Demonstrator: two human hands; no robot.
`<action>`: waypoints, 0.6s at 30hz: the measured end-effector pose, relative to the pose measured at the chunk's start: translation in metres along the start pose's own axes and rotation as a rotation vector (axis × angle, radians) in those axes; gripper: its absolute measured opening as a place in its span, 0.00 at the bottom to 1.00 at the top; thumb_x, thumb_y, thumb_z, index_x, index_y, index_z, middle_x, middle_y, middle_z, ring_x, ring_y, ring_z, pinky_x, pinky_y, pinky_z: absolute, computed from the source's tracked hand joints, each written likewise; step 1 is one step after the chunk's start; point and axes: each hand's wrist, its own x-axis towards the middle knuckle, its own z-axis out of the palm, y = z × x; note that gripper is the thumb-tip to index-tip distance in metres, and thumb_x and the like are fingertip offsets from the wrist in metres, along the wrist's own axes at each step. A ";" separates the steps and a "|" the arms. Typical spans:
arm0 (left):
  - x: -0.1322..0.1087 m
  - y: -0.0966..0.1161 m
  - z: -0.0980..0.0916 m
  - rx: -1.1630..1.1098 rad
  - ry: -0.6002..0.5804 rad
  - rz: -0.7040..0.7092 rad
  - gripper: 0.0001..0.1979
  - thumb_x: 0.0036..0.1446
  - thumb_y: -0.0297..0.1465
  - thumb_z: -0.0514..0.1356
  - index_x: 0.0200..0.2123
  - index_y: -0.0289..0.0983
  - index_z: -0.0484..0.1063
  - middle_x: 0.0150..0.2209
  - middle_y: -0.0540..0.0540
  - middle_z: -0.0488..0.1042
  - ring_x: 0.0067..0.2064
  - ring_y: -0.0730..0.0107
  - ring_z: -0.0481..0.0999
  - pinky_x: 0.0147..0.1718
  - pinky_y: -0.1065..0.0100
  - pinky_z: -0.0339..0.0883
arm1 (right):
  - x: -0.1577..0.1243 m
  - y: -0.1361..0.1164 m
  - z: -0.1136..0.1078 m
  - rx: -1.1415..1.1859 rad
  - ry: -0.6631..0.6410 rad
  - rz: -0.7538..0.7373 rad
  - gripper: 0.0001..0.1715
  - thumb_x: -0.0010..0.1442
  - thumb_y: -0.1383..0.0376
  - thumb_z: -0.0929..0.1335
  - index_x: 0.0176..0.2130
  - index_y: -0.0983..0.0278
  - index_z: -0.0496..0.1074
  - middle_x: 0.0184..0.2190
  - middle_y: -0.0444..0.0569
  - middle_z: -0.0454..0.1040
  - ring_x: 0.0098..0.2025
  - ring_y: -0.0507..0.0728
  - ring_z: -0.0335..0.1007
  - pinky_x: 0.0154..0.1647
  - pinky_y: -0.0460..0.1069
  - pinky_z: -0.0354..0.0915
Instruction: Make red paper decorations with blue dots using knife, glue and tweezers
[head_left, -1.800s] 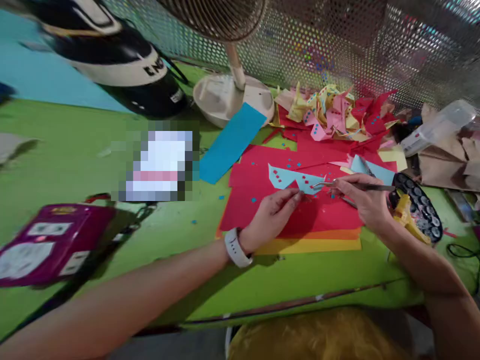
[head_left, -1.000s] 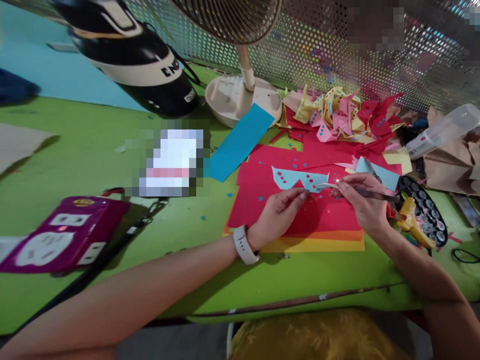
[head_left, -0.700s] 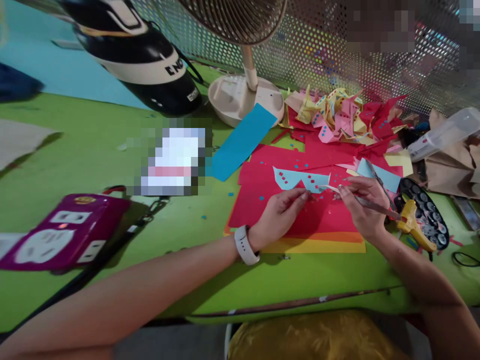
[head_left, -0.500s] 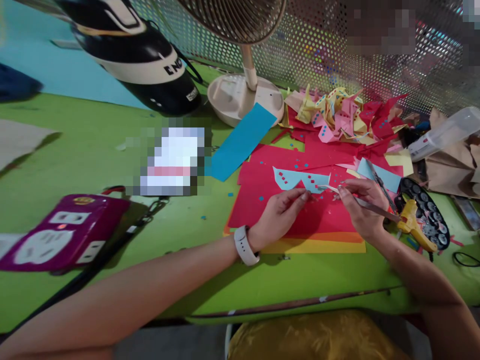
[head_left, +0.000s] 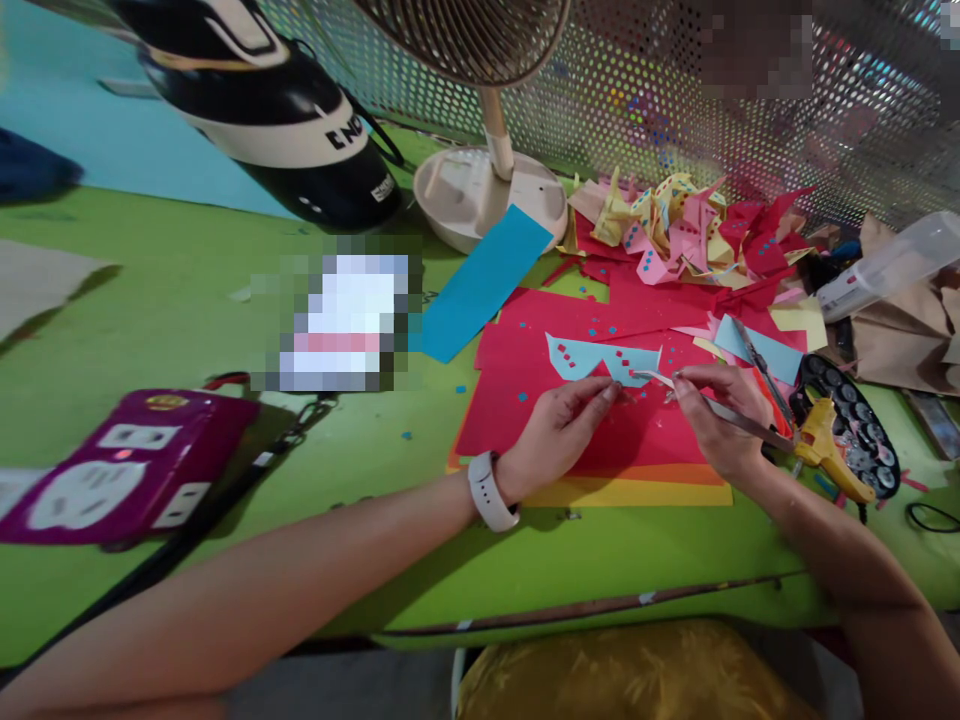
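My left hand, with a pale watch band at its wrist, is closed in a pinch at the lower edge of a light blue paper cutout. The cutout has a notched lower edge and several small red squares on it. In my right hand is a pair of metal tweezers, gripped between thumb and fingers. Their pale tip points left and meets the right part of the cutout. Beneath both hands lie red paper sheets, over orange and yellow ones. Small blue squares are scattered on the red.
A yellow glue gun rests by a black palette-like tray at the right. Folded paper pieces pile up behind. A blue strip, fan base, dark bottle, blurred phone-like object and purple box stand leftward.
My right hand has shifted very slightly left with the tweezers. My left hand and the light blue cutout stay in place.
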 end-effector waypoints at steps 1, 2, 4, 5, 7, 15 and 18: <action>0.000 0.000 0.000 0.002 -0.001 0.001 0.13 0.66 0.37 0.56 0.39 0.37 0.78 0.37 0.43 0.84 0.37 0.66 0.81 0.37 0.67 0.74 | 0.000 0.000 0.000 -0.008 -0.001 -0.013 0.04 0.60 0.61 0.71 0.37 0.56 0.79 0.31 0.43 0.82 0.30 0.54 0.78 0.33 0.49 0.76; 0.000 0.000 0.000 0.004 -0.003 0.002 0.13 0.66 0.37 0.56 0.39 0.37 0.78 0.37 0.43 0.84 0.38 0.66 0.81 0.37 0.68 0.75 | 0.000 0.000 0.000 -0.013 -0.003 -0.027 0.04 0.60 0.62 0.71 0.37 0.56 0.79 0.31 0.43 0.82 0.30 0.54 0.79 0.32 0.49 0.75; 0.000 0.000 -0.001 0.006 -0.006 0.005 0.13 0.66 0.37 0.56 0.39 0.37 0.78 0.37 0.43 0.83 0.38 0.66 0.81 0.37 0.68 0.75 | 0.000 -0.001 -0.001 -0.008 -0.014 -0.053 0.04 0.61 0.64 0.71 0.38 0.56 0.79 0.31 0.43 0.82 0.30 0.54 0.79 0.32 0.49 0.75; 0.000 0.000 0.000 0.004 -0.005 0.005 0.13 0.66 0.37 0.56 0.39 0.36 0.79 0.37 0.43 0.83 0.37 0.66 0.81 0.37 0.68 0.74 | 0.000 -0.002 -0.001 0.001 -0.019 -0.064 0.05 0.61 0.65 0.71 0.38 0.55 0.78 0.31 0.42 0.82 0.30 0.54 0.78 0.32 0.48 0.75; 0.000 0.000 0.000 0.000 0.000 0.002 0.14 0.66 0.38 0.56 0.39 0.36 0.79 0.36 0.43 0.83 0.36 0.66 0.80 0.35 0.69 0.74 | 0.000 -0.002 -0.001 0.025 -0.021 -0.092 0.07 0.61 0.66 0.71 0.38 0.55 0.78 0.31 0.41 0.82 0.29 0.53 0.78 0.32 0.48 0.75; -0.001 0.002 0.000 -0.036 -0.005 -0.014 0.14 0.66 0.38 0.57 0.37 0.37 0.78 0.37 0.43 0.83 0.37 0.66 0.80 0.36 0.68 0.74 | 0.000 -0.004 -0.002 0.048 -0.017 -0.156 0.08 0.59 0.68 0.71 0.36 0.53 0.77 0.31 0.42 0.81 0.31 0.54 0.79 0.36 0.51 0.75; -0.001 0.002 0.000 -0.035 0.000 -0.014 0.14 0.66 0.39 0.57 0.37 0.37 0.78 0.37 0.43 0.83 0.38 0.66 0.81 0.37 0.68 0.74 | -0.001 -0.004 -0.003 0.032 -0.010 -0.098 0.04 0.59 0.64 0.71 0.36 0.53 0.77 0.30 0.42 0.81 0.29 0.55 0.78 0.36 0.52 0.76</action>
